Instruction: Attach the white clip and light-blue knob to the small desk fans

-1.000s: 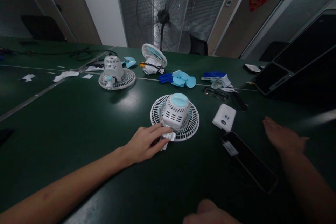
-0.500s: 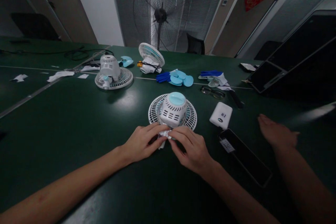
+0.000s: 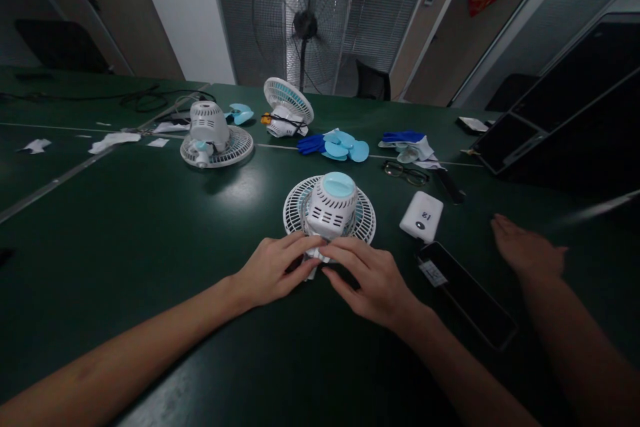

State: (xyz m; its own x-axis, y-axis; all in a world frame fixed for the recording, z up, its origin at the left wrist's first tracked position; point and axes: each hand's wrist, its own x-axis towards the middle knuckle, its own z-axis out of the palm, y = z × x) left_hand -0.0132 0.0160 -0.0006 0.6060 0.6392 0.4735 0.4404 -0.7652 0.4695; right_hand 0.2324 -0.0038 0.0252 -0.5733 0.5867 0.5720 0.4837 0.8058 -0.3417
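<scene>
A white fan head [image 3: 327, 210] with a light-blue cap lies grille-down on the green table in front of me. At its near side is a small white neck piece [image 3: 316, 254], mostly covered by fingers. My left hand [image 3: 275, 270] pinches this piece from the left, thumb below and fingers above. From the right, my right hand [image 3: 367, 277] has its fingertips on the same piece, its thumb a little lower. The exact shape of the piece and the fingers' contact on it are partly hidden.
Another person's hand [image 3: 530, 250] rests at the right. Nearby lie a white power bank [image 3: 421, 216], a black phone-like slab [image 3: 467, 293] and glasses [image 3: 405, 173]. Farther off are two more fans [image 3: 210, 133], blue fan blades [image 3: 345, 145] and gloves [image 3: 407, 147].
My right thumb and fingers have shifted slightly at the white neck piece, the thumb now a little farther from the fingers. The fan head stays in place.
</scene>
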